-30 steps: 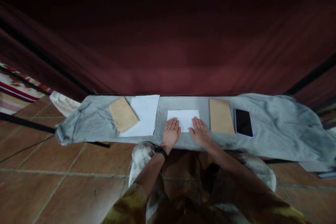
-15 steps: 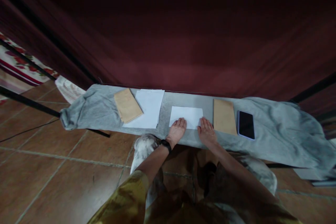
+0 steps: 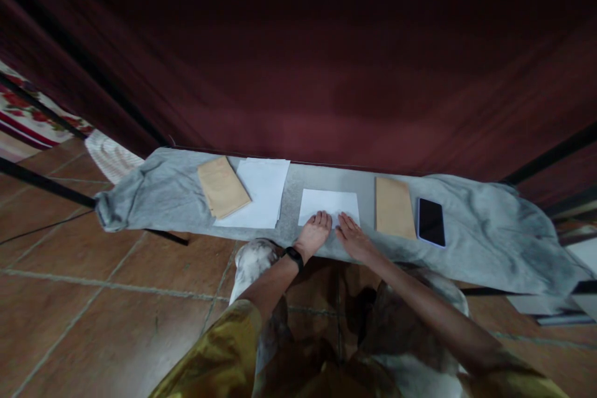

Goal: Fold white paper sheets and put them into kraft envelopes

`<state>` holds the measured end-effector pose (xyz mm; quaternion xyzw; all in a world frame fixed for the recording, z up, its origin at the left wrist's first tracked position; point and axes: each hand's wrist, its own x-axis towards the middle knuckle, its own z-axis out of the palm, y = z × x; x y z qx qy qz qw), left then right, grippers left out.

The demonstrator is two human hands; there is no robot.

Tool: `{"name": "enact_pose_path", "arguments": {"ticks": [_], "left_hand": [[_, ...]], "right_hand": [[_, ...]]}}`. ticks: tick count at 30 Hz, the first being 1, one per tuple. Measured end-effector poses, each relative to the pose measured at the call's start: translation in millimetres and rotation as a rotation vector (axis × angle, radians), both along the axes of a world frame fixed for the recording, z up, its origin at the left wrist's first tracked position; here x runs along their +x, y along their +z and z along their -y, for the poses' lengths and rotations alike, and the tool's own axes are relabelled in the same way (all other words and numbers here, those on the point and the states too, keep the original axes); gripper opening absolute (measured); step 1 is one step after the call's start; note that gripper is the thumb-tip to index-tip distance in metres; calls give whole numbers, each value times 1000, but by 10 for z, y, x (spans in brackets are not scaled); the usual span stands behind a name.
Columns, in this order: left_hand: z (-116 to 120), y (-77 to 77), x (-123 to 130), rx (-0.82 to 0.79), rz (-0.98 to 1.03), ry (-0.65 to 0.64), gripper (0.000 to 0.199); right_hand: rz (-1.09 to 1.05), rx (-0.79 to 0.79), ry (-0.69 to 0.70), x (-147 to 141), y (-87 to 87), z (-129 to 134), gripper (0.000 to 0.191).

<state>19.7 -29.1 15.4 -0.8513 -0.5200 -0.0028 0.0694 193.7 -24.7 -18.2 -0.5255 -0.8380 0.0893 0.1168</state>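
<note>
A white sheet of paper [image 3: 330, 200], apparently folded, lies flat on the grey cloth in front of me. My left hand [image 3: 315, 231] rests on its near edge with the fingers stretched out flat; a black band circles that wrist. Close beside it, my right hand [image 3: 353, 237] also lies flat on the near part of the paper, fingers extended. The fingertips of both hands are only a small gap apart. Neither hand grips anything. The paper's near edge is partly hidden under the hands.
To the left, a brown envelope [image 3: 224, 187] overlaps a stack of white sheets [image 3: 265, 189]. On the right lie another brown envelope [image 3: 394, 208] and a dark-screened phone [image 3: 431, 222]. Grey cloth [image 3: 485, 224] covers the narrow bench. A dark red curtain [image 3: 298, 87] hangs behind.
My right hand has slid left along the paper's near edge, towards my left hand. The left hand stays on the paper. The view has shifted slightly.
</note>
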Motion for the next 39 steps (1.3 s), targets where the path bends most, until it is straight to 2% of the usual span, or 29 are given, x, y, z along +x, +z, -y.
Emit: {"name": "enact_pose_path", "arguments": {"ticks": [5,8,15,23,30,39], "left_hand": [[-1,-14,-34,3,10,4,46],[-16,-48,-98,19,36,9,45],[-93,-183,-226,68,281,59,44],[-124,-122,-197,-43,237,110,53],[-411,-65,8,-145,216,208,54],[-706,-113,155,-109,251,229,55]], "right_hand": [[-3,33,68,-189,-8,2,56],[9,71,31,-197,-19,-2,55],[25,96,-71,-271,-26,-75,54],[22,49,-81,-288,78,-247,52],[0,72,-115,-281,77,-402,52],[-4,93,-187,-230,35,-570,52]]}}
